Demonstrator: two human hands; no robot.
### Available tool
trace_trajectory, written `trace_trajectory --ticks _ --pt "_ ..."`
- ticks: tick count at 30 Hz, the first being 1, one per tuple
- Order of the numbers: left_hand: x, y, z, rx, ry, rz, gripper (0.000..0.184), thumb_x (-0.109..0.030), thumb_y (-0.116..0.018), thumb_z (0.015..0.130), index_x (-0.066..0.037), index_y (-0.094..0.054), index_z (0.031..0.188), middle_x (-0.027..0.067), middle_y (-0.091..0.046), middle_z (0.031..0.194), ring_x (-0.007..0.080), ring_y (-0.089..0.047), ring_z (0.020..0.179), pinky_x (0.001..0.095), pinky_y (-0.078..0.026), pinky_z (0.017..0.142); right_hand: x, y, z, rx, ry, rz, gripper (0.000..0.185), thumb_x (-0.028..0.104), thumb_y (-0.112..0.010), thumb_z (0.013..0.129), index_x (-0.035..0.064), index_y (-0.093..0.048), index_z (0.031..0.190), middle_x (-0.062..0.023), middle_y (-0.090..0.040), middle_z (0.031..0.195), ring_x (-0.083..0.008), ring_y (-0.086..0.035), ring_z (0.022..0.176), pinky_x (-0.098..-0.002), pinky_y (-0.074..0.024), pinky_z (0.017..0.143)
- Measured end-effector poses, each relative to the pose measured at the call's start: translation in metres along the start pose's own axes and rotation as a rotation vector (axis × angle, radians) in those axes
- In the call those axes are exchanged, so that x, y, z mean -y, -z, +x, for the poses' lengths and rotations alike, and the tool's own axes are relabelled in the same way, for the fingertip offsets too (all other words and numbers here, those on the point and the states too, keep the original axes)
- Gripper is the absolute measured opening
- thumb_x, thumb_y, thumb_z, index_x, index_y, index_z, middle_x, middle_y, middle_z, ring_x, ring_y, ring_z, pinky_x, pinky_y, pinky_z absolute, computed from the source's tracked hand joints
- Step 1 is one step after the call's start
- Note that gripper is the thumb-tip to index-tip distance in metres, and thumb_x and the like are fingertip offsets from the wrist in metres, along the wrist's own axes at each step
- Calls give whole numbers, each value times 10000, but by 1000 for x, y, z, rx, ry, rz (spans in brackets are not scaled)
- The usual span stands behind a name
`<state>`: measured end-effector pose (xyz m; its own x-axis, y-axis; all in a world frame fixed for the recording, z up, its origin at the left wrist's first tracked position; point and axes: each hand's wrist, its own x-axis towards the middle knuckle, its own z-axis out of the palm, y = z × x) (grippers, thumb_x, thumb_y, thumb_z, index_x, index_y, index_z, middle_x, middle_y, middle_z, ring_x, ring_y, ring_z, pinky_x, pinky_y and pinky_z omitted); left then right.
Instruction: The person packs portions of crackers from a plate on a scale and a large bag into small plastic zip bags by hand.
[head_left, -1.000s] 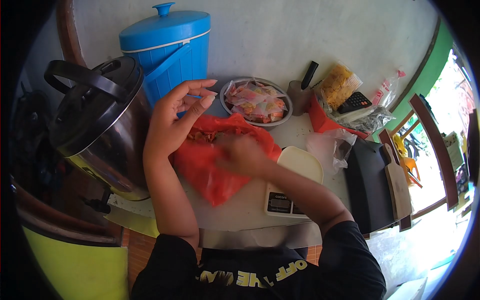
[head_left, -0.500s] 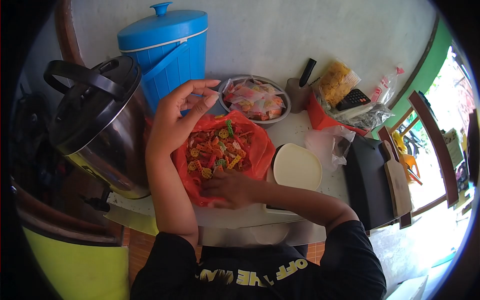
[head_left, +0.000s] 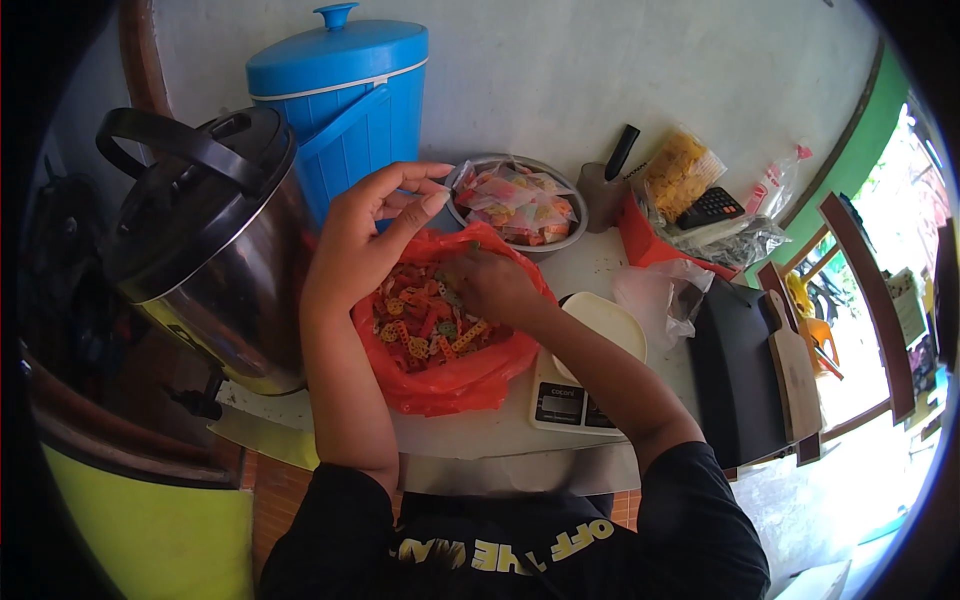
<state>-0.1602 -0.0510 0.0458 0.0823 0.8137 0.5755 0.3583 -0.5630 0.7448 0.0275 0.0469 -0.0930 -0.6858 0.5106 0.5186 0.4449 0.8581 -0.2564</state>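
Note:
A red plastic bag (head_left: 440, 385) stands open on the table, full of small colored snack pieces (head_left: 425, 325), some wheel-shaped and some like ladders. My right hand (head_left: 490, 285) reaches into its far right part, with curled fingers among the pieces; what they hold is hidden. Above the bag's far left edge my left hand (head_left: 375, 230) is raised, thumb and fingers curved and apart, with nothing visible between them. Just past its fingertips stands a metal bowl (head_left: 575, 232) of small filled clear packets (head_left: 515, 200). A cream kitchen scale (head_left: 600, 335) lies right of the bag, partly behind my right forearm.
A large steel flask (head_left: 225, 290) and a blue lidded container (head_left: 365, 130) stand at the left. To the right are a red box (head_left: 645, 240) with a calculator (head_left: 710, 207), a clear plastic bag (head_left: 655, 295), a black case (head_left: 740, 360) and a wooden board (head_left: 793, 375).
My right hand swept over the red bag to its near edge, then moved back to the far right part. The snack pieces came into clearer view. My left hand has kept its curved pose.

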Motion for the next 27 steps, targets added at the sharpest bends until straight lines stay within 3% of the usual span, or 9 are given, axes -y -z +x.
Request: trace_trajectory --ticks 2,5,7,12,15,19,21,24,27 --pt "4 0 0 -7 -4 -14 318 -212 -625 969 -7 -619 1212 99 -684 1116 142 -645 995 299 -477 906 1 19 0 21 -122 213 323 98 -701 813 146 -666 1130 -52 -661 1025 -234 -654 892 -348 -540 773" --pt "6 1 1 -16 8 -10 316 -211 -627 968 -10 -621 1212 103 -684 1115 144 -645 998 301 -478 909 -13 63 -2 160 -107 426 238 117 -694 849 115 -676 1086 -35 -660 958 -166 -645 862 -313 -524 746" --pt "5 3 0 -26 26 2 316 -209 -628 967 -11 -622 1212 105 -684 1114 146 -645 1003 303 -478 913 -17 106 -13 419 -210 581 216 141 -699 857 90 -678 1066 -24 -670 924 -123 -628 848 -284 -514 742" --pt "8 6 1 -49 26 4 319 -209 -632 964 -12 -623 1215 109 -684 1114 148 -643 1015 306 -477 922 -24 164 -32 744 -401 178 252 172 -724 823 84 -698 1058 -65 -705 988 -164 -651 836 -288 -527 764" --pt "9 5 3 -45 21 -3 320 -210 -633 964 -11 -624 1214 108 -684 1114 149 -643 1016 306 -476 924 -4 147 -30 468 -355 54 270 151 -721 815 80 -702 1075 -68 -704 1009 -188 -660 867 -319 -534 767" --pt "8 2 2 -38 17 1 320 -216 -632 965 -11 -625 1210 102 -686 1105 148 -643 1017 307 -476 919 27 66 -13 425 -51 409 215 107 -679 852 101 -705 1065 -69 -678 1045 -231 -656 948 -349 -535 788" --pt "5 1 1 -23 30 11 321 -222 -631 966 -10 -626 1207 100 -688 1098 147 -644 1013 309 -476 916 43 15 -14 293 161 359 200 132 -679 851 126 -715 1047 -69 -664 1042 -248 -643 952 -366 -538 776" --pt "3 1 -1 -16 24 31 322 -225 -628 967 -10 -626 1206 100 -691 1089 147 -649 1002 309 -476 913 62 -12 -18 323 282 80 208 156 -694 822 133 -721 1027 -64 -656 1049 -255 -633 956 -395 -534 783" --pt "1 3 -2 -19 20 32 320 -223 -628 967 -11 -626 1206 100 -693 1086 148 -652 993 309 -476 914 55 -14 -17 320 255 27 123 210 -678 821 192 -744 923 -55 -673 1033 -225 -653 951 -377 -552 769"
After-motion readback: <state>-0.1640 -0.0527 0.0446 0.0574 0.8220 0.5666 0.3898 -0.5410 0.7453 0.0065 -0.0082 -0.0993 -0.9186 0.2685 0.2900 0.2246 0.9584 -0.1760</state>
